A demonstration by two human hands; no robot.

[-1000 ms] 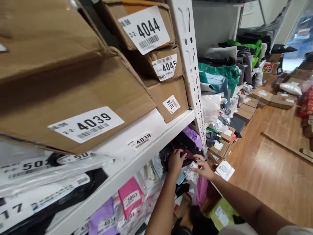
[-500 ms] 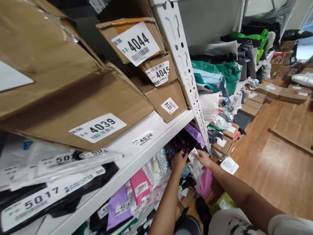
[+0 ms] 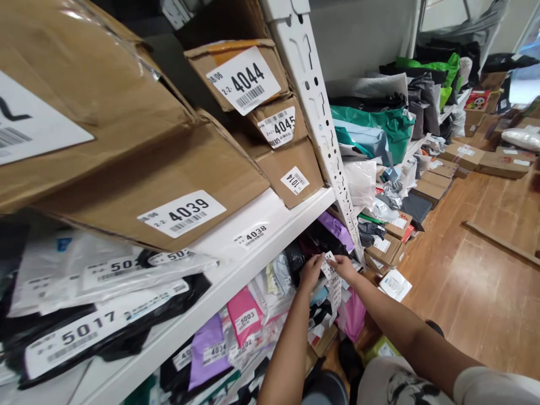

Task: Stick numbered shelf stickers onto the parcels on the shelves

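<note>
Both my hands reach into the lower shelf under the white shelf board. My left hand rests with fingers bent on a stack of upright parcels in black and pale bags. My right hand pinches a white numbered label on a parcel between them. A pink parcel labelled 5003 and a purple bag labelled 4034 stand to the left in the same row. A magenta bag hangs below my right wrist.
Cardboard boxes labelled 4039, 4044 and 4045 fill the upper shelf. A white perforated upright divides the bays. Green and grey bags pile beyond it. Boxes line the wooden floor.
The view shifted left and nearer the shelf. Both hands rose a little within the lower shelf; my right hand moved from lower parcels onto the white label.
</note>
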